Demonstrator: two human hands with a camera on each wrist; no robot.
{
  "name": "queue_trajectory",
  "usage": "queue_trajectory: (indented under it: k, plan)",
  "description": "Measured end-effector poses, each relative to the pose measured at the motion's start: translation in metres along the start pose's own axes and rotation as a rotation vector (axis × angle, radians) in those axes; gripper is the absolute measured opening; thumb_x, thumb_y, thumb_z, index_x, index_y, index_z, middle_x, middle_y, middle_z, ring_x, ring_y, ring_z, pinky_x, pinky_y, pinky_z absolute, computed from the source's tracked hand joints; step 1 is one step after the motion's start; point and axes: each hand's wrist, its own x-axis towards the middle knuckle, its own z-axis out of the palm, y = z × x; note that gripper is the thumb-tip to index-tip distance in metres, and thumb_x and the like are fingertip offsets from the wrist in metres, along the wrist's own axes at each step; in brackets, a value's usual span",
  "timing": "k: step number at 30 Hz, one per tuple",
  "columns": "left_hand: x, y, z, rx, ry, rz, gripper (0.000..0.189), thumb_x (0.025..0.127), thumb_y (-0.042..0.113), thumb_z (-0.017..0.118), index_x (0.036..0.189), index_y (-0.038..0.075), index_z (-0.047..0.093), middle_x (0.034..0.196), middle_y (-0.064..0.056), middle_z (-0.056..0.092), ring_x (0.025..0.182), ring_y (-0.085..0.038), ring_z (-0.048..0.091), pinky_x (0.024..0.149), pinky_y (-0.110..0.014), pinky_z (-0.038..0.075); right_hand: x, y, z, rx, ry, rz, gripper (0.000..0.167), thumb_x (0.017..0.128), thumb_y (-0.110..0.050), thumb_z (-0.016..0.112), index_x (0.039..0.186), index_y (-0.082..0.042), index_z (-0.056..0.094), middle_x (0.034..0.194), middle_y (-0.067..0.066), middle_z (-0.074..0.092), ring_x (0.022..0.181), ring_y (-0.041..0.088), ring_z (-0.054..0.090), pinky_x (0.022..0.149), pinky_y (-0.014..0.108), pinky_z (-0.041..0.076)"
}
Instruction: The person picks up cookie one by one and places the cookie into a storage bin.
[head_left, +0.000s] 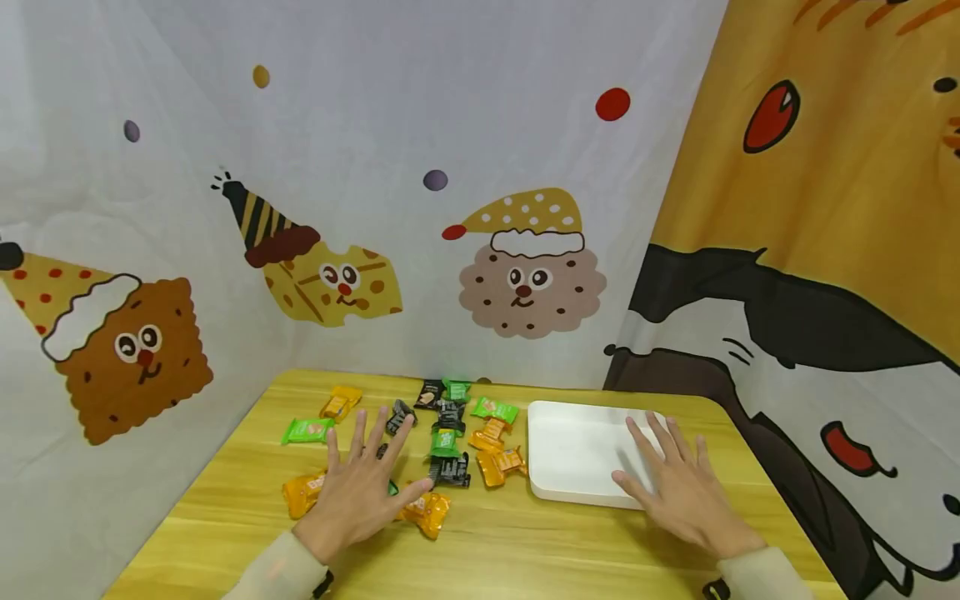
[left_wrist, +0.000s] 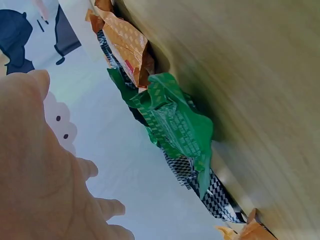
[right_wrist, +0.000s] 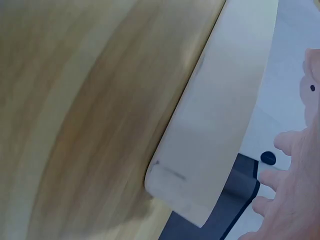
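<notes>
1. Where the bench [head_left: 525,554] begins on the left, an orange packet [head_left: 341,402] lies at the back, a green packet [head_left: 308,431] nearer, and another orange packet [head_left: 302,495] partly hidden by the left hand [head_left: 360,504].
2. That left hand is spread, fingers straight, holding nothing; its wrist view shows it apart from the wrappers. A slow, low approach should disturb neighbouring packets least.
3. Beyond its fingertips is a black packet [head_left: 401,417], and by its thumb a crumpled orange wrapper [head_left: 432,513].
4. Next comes a column of black and green packets [head_left: 445,442] (the tightest group). Pinching one across its filled middle, not its loose end, should give the surer hold.
5. Two orange packets [head_left: 501,465] and a light green one [head_left: 494,409] lie just left of the white tray [head_left: 573,450], which sits flat; steadying its rim would probably prevent sliding.
6. Over the tray's right side, the right hand [head_left: 678,492] is also spread, gripping nothing; whether it touches, I cannot tell.
</notes>
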Motion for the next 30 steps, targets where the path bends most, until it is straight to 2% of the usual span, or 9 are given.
queue_trajectory:
  k: [5,10,21,30]
  plan:
    - [0.001,0.000,-0.003,0.012,-0.002,0.005,0.099,0.110,0.079,0.061,0.188,0.034,0.021,0.197,-0.013,0.008,0.182,-0.053,0.003,0.133,-0.097,0.001,0.012,0.010,0.000,0.006,-0.028,-0.008,0.096,0.112,-0.075,0.059,0.186,-0.020,0.032,0.191,0.030,0.026,0.175,0.066,0.020,0.132,0.097,0.009]
    - [0.003,0.002,-0.004,-0.010,-0.041,0.017,0.096,0.111,0.078,0.058,0.188,0.036,0.018,0.197,-0.012,0.004,0.182,-0.050,0.000,0.133,-0.097,-0.001,0.023,0.022,-0.002,0.000,-0.052,-0.006,0.097,0.114,-0.074,0.058,0.185,-0.013,0.033,0.189,0.035,0.025,0.171,0.070,0.023,0.129,0.098,0.009]
    - [0.008,0.009,0.002,-0.036,-0.096,0.032,0.092,0.114,0.078,0.053,0.188,0.038,0.015,0.197,-0.011,0.002,0.183,-0.044,-0.006,0.137,-0.091,-0.002,0.041,0.043,-0.001,0.012,-0.102,-0.005,0.098,0.115,-0.073,0.055,0.184,-0.008,0.032,0.189,0.036,0.024,0.168,0.072,0.024,0.127,0.100,0.011]
    - [0.011,0.020,0.003,-0.054,-0.095,0.079,0.090,0.116,0.075,0.052,0.188,0.040,0.011,0.196,-0.011,0.003,0.182,-0.047,-0.002,0.139,-0.090,0.001,0.050,0.055,0.006,0.026,-0.127,-0.006,0.102,0.116,-0.071,0.054,0.184,-0.001,0.026,0.189,0.036,0.024,0.167,0.072,0.026,0.127,0.099,0.013]
